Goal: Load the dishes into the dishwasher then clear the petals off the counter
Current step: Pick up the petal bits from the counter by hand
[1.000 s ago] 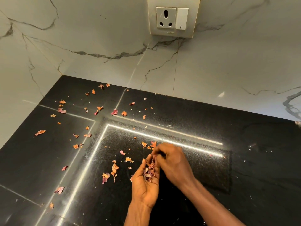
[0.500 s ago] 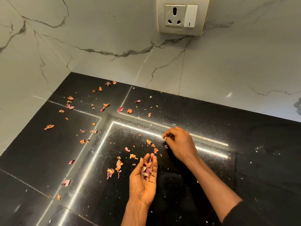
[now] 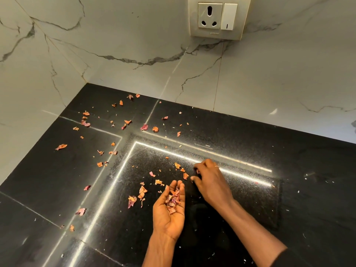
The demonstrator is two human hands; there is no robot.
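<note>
Dried pink and orange petals [image 3: 144,127] lie scattered over the black counter [image 3: 300,199], mostly at its back-left corner. My left hand [image 3: 165,222] is held palm up just above the counter, with a small pile of gathered petals [image 3: 173,199] cupped on its fingers. My right hand [image 3: 212,182] hovers low just right of it, palm down, fingers curled with a pink petal bit [image 3: 197,172] pinched at the tips. A few loose petals [image 3: 185,175] lie between the two hands.
White marble walls [image 3: 115,45] meet in a corner behind and left of the counter. A wall socket with a switch [image 3: 215,16] sits high on the back wall. Bright light-strip reflections cross the glossy counter. Fine white crumbs dot its right side.
My right hand left the left palm, reached out to the counter beyond it, and now curls its fingers on a petal there. The left hand stays cupped with its pile.
</note>
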